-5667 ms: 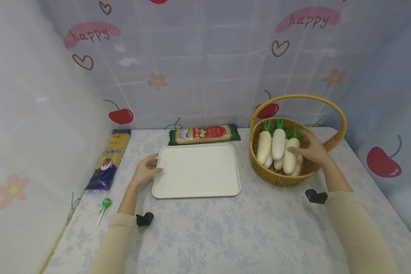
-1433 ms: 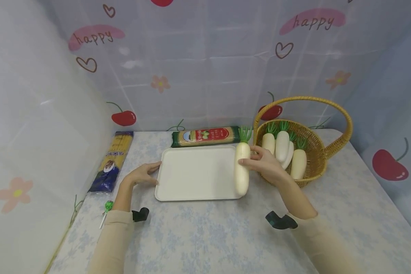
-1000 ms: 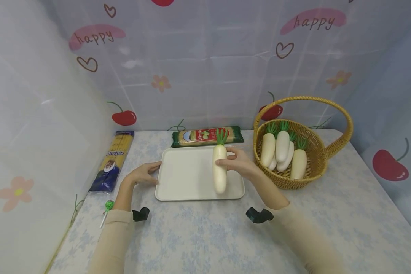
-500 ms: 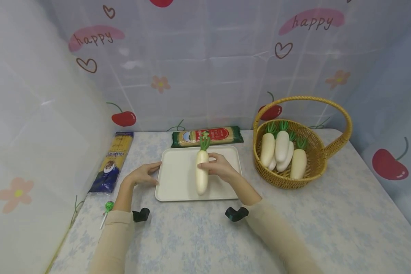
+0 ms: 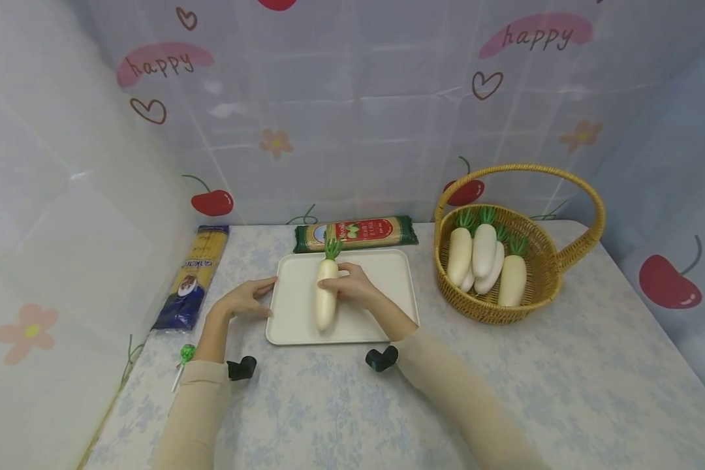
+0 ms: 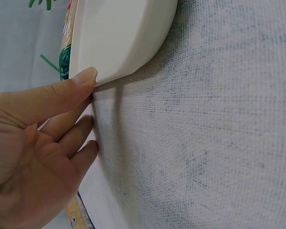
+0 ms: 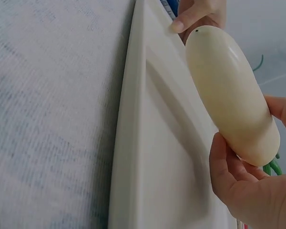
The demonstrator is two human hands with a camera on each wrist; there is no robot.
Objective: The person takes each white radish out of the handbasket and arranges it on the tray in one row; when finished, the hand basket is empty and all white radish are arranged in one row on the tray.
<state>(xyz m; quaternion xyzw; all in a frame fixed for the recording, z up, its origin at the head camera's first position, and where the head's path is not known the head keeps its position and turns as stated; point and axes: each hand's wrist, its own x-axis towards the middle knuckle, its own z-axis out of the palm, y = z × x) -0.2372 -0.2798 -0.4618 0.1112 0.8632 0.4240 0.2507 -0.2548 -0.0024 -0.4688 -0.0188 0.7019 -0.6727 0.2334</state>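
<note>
My right hand (image 5: 355,286) pinches a white radish (image 5: 326,303) with a green leafy top between thumb and fingers. It is held over the left-middle part of the white tray (image 5: 388,274), leaves pointing to the back. In the right wrist view a shadow lies on the tray beside the radish (image 7: 229,90), with space under its near end. My left hand (image 5: 243,299) has its fingers spread at the tray's left edge. In the left wrist view the thumb (image 6: 86,76) touches the tray's rim and the other fingers are loosely bent.
A wicker basket (image 5: 499,314) with a tall handle holds several white radishes (image 5: 484,251) at the right. Behind the tray lies a green-ended noodle pack (image 5: 382,230). A blue-and-yellow pasta pack (image 5: 194,277) and a green lollipop (image 5: 186,354) are on the left.
My right hand took a radish out of the basket and carried it left over the tray, lower now. The left hand shifted slightly along the tray's left edge, then stayed still.
</note>
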